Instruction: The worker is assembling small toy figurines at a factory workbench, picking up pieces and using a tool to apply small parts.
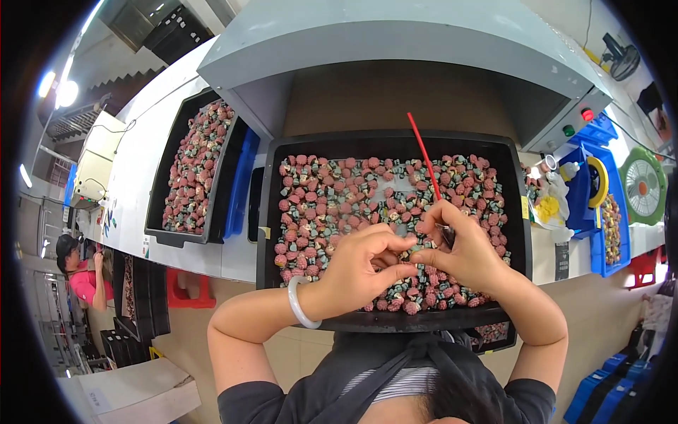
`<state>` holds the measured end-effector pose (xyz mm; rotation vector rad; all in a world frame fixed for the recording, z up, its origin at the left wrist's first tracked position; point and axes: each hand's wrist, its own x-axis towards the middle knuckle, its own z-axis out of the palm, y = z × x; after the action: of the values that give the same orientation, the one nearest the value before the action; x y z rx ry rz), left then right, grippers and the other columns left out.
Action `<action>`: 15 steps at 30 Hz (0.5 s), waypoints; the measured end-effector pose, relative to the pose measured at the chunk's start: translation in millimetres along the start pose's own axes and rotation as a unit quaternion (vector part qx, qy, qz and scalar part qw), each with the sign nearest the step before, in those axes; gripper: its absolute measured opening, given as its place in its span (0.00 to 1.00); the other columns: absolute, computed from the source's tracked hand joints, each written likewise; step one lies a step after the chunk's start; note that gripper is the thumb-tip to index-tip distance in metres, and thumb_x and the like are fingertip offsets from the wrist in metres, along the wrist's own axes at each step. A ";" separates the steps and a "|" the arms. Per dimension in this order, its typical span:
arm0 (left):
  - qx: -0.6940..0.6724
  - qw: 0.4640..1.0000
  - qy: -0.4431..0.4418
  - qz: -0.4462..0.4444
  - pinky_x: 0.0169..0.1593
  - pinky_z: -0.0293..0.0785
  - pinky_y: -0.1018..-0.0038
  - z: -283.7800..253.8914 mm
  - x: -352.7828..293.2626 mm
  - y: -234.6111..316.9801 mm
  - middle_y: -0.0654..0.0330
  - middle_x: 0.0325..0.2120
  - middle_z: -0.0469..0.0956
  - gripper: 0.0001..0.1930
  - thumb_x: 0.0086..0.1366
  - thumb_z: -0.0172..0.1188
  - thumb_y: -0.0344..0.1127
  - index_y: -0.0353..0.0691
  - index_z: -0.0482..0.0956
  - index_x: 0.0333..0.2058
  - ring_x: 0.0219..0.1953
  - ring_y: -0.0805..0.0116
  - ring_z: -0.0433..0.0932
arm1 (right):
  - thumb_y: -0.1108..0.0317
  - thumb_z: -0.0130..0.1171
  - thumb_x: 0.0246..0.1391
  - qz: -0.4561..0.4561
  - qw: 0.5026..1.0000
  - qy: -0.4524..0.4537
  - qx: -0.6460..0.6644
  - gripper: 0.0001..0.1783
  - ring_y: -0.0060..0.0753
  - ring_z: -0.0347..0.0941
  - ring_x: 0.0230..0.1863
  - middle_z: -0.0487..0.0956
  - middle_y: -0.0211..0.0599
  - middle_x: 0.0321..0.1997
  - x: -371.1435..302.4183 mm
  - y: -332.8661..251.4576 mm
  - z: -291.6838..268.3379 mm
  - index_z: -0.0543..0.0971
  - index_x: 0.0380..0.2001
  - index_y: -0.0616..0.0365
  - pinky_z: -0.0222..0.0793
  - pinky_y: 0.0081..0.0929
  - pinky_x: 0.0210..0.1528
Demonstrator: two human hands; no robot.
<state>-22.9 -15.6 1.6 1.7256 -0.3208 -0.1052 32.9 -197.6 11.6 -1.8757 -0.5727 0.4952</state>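
A black tray (397,321) in front of me holds a layer of small figurine-like pieces (311,205), pink and bumpy like berries, with grey-green and cream parts. Above its near half my two hands meet at the fingertips. My right hand (462,247) is closed around a thin red stick (424,157), whose upper end points away from me; its lower end is hidden by the fingers. My left hand (367,265) is closed, thumb and forefinger pinched near the right fingertips. Whatever it grips is too small and covered to make out.
A grey metal cabinet (395,53) arches over the tray's far side. Left stands another filled black tray (157,205) beside a blue one (244,184). Bottles, a blue bin (600,265) and a green fan (641,185) are on the right. A person in pink (85,286) is far left.
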 end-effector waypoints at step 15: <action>-0.328 0.895 -0.159 -0.256 0.36 0.76 0.77 -18.6 17.1 9.7 0.54 0.29 0.73 0.20 0.51 0.59 0.22 0.35 0.61 0.40 0.31 0.69 0.77 | 0.69 0.68 0.27 -0.359 0.926 0.002 -0.119 0.14 0.28 0.65 0.22 0.72 0.29 0.22 -1.3 6.4 -9.6 0.80 0.26 0.54 0.59 0.24 0.24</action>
<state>-3.3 -3.9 16.3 1.0705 -0.0401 -0.7994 38.4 -207.6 9.0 -1.7254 -1.2922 -0.0696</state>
